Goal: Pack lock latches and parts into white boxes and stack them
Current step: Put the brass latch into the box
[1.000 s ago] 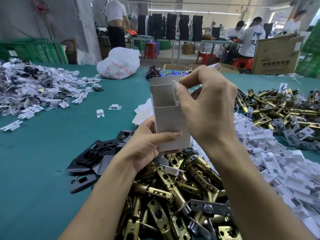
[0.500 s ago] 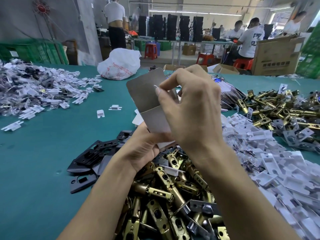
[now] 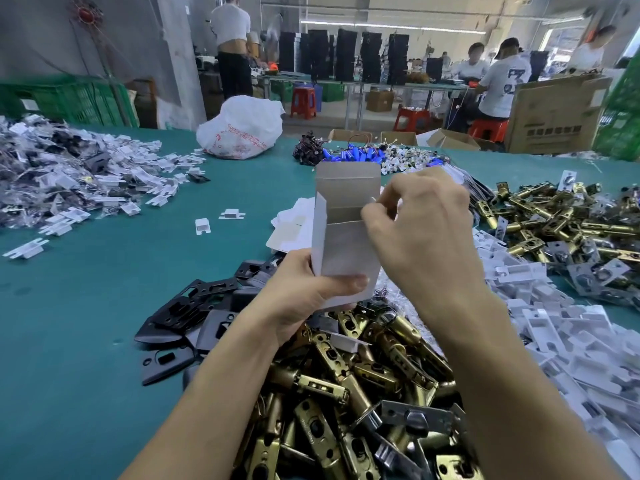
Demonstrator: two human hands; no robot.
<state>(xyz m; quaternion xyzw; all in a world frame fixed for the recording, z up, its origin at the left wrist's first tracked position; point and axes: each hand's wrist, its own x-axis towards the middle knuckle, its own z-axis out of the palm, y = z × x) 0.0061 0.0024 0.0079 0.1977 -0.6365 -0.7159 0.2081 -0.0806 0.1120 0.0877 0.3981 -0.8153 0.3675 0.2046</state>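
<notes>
Tilted half a second ago, now upright again: white box (image 3: pixel 343 244) above the brass latches (image 3: pixel 363 382) heaped on the counter (image 3: pixel 86 341); base clasped in left grip (image 3: pixel 301 299); right grip (image 3: pixel 422 230) pinching the rim beside the raised top flap; mouth open, seemingly ready for filling.

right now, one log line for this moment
left hand: holds box base | right hand: pinches box top edge | box: upright, top flap up | latches: piled below

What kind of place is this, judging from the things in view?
Most likely a factory packing hall for door hardware. Heaps of brass lock latches and white plastic parts cover a green table, the left hand holds a white box, and other workers sit at benches behind.
</notes>
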